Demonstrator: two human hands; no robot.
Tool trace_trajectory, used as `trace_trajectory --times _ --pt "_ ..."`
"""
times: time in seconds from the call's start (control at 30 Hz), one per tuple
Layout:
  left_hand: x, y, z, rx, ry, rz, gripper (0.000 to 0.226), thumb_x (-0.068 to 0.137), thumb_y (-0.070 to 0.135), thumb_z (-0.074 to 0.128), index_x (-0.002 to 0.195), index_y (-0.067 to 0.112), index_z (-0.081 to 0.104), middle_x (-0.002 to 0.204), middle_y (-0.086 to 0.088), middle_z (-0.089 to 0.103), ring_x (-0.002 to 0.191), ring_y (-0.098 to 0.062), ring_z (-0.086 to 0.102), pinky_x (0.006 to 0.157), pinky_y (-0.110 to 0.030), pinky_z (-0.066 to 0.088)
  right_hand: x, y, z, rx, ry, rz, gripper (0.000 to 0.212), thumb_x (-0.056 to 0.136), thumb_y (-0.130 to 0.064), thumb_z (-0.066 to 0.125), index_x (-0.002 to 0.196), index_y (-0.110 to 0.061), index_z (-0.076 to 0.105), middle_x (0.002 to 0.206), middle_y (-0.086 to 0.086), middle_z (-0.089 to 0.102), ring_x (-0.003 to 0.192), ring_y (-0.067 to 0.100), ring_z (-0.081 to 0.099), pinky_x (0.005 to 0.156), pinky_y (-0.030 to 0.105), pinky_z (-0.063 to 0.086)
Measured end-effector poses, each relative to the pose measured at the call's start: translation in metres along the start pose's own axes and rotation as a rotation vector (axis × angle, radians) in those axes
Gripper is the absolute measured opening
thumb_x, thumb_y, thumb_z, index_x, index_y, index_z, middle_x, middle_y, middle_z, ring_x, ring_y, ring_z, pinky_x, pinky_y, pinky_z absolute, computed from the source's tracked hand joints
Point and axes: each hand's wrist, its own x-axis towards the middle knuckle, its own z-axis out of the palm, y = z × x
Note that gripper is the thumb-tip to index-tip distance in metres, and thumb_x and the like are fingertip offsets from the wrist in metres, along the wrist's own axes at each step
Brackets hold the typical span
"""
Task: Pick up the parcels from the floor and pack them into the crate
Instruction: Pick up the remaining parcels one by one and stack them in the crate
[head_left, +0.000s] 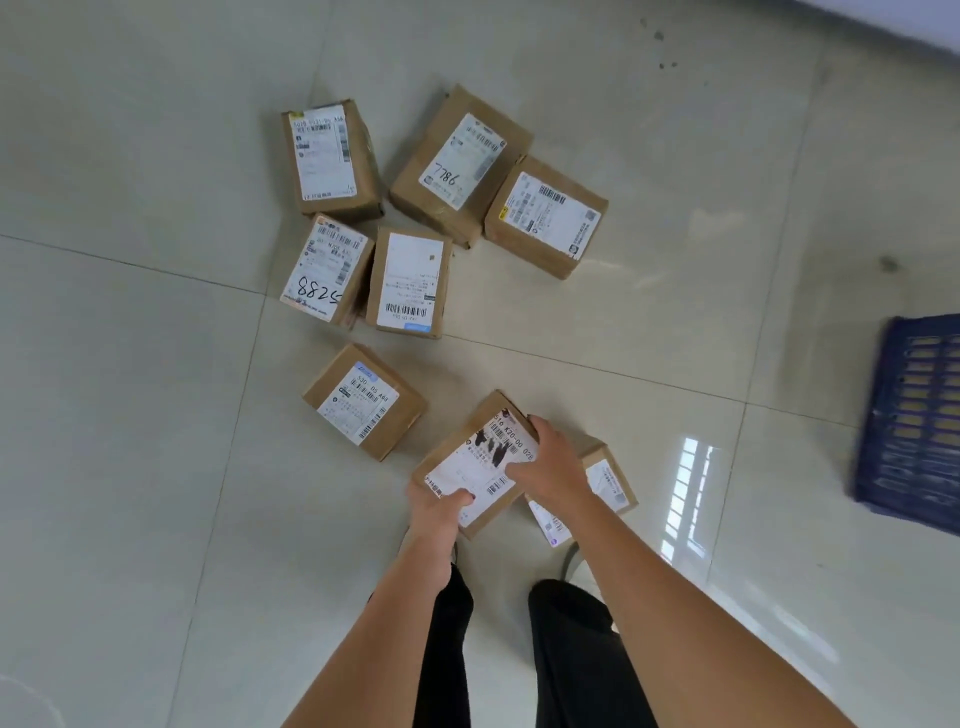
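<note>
Both hands hold one brown cardboard parcel (475, 457) with a white label, just in front of my legs. My left hand (441, 512) grips its near left corner, thumb on the label. My right hand (550, 462) grips its right edge. Partly hidden under my right hand and arm lies another parcel (608, 480) on the floor. Several more labelled parcels lie further out: one near left (363, 402), two side by side (324, 270) (408, 283), and three at the back (330, 158) (460, 163) (548, 218). The dark blue slatted crate (914, 421) stands at the right edge.
The floor is pale glossy tile with grout lines and a window reflection (688, 493) to the right of my arm. My legs in black trousers (571, 654) stand below the held parcel. A wall base (883, 21) shows at the top right.
</note>
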Motion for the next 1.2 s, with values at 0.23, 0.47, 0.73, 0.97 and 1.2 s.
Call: trace_trajectory --times 0.23,0.47,0.73,0.97,1.2 --pt "-0.109 0.010 0.020 0.146 0.022 0.056 0.065 0.081 -0.005 0.058 0.136 0.015 0.031 0.111 -0.015 0.059 0.099 -0.032 0.060 0.096 -0.048 0.048 -0.096 0.011 -0.062 0.157 0.115 0.018 0.068 0.073 -0.010 0.058 0.137 -0.023 0.037 0.111 -0.002 0.053 0.092 0.015 0.055 0.064 0.021 0.048" --pt "-0.189 -0.025 0.095 0.189 -0.132 0.113 0.077 0.084 -0.012 0.052 0.143 0.027 0.023 0.133 -0.017 0.051 0.112 -0.039 0.057 0.071 -0.039 0.051 -0.157 0.082 -0.149 0.095 0.236 -0.090 0.068 0.075 -0.015 0.057 0.138 -0.027 0.038 0.122 0.000 0.052 0.115 0.020 0.046 0.093 0.034 0.048" --pt "-0.282 -0.109 0.257 0.365 -0.104 0.340 0.088 0.080 -0.004 0.058 0.140 0.045 0.018 0.136 -0.005 0.047 0.110 -0.027 0.052 0.095 -0.051 0.044 -0.238 0.263 -0.282 0.123 0.235 -0.045 0.084 0.081 -0.031 0.054 0.142 -0.051 0.000 0.085 -0.002 0.058 0.069 0.018 0.054 0.052 0.026 0.041" --pt "-0.358 -0.167 0.396 0.604 -0.275 0.621 0.064 0.080 0.004 0.059 0.131 0.038 0.040 0.116 0.003 0.055 0.097 -0.017 0.054 0.083 -0.033 0.042 -0.289 0.394 -0.364 0.392 0.182 0.031 0.072 0.083 -0.041 0.053 0.143 -0.047 0.014 0.128 0.003 0.056 0.112 0.025 0.056 0.096 0.036 0.048" --pt "-0.391 -0.192 0.513 0.804 -0.440 0.889 0.046 0.078 0.001 0.065 0.120 0.016 0.055 0.116 -0.003 0.061 0.104 -0.017 0.057 0.074 -0.020 0.048 -0.285 0.472 -0.418 0.862 0.240 0.068 0.107 0.073 -0.023 0.073 0.147 -0.039 -0.003 0.122 -0.007 0.052 0.104 0.016 0.051 0.082 0.027 0.047"
